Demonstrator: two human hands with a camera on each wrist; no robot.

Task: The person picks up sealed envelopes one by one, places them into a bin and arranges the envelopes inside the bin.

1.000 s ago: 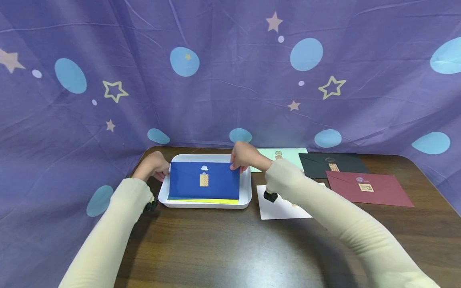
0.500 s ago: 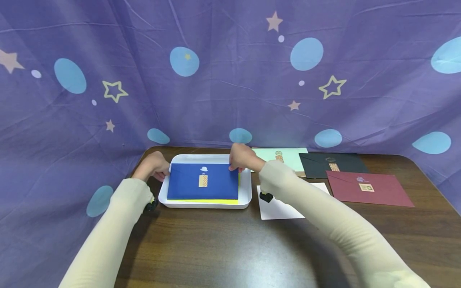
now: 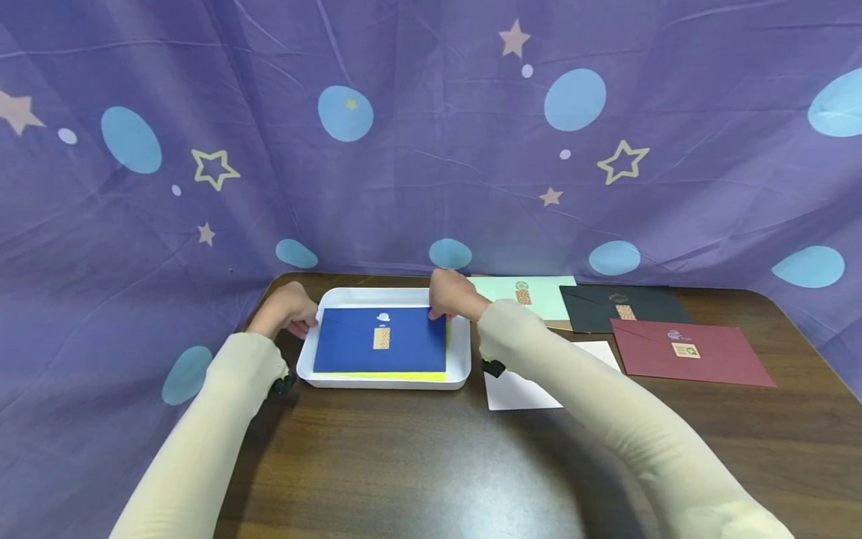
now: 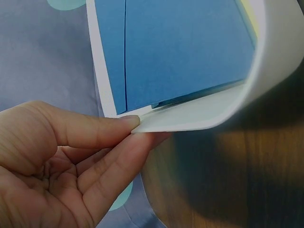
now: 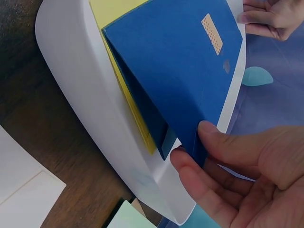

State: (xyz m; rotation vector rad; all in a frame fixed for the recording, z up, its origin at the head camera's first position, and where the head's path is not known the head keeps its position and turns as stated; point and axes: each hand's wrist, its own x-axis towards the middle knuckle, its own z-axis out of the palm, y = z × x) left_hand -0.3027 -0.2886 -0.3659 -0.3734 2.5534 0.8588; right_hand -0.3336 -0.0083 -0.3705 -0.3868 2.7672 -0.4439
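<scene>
A white tray (image 3: 459, 367) stands at the table's far left. Inside lies a blue envelope (image 3: 350, 344) with a patterned label and a pale hat print, over a yellow envelope (image 3: 390, 376) whose front edge peeks out. My left hand (image 3: 289, 307) pinches the tray's left rim between thumb and fingers, clear in the left wrist view. At the blue envelope's far right corner, my right hand (image 3: 453, 293) holds that corner between thumb and fingers. In the right wrist view the corner is lifted, and another blue layer (image 5: 154, 137) shows beneath; whether it is a separate envelope I cannot tell.
Right of the tray lie a mint green envelope (image 3: 552, 296) with a brown edge under it, a black envelope (image 3: 586, 308), a dark red envelope (image 3: 714, 352) and a white envelope (image 3: 521, 393), partly behind my right sleeve. A purple patterned cloth (image 3: 404, 195) hangs behind the table.
The blue envelope has settled slightly lower and nearer in the tray, with my right hand still holding its corner. My right forearm has shifted a little left. The left hand stays put.
</scene>
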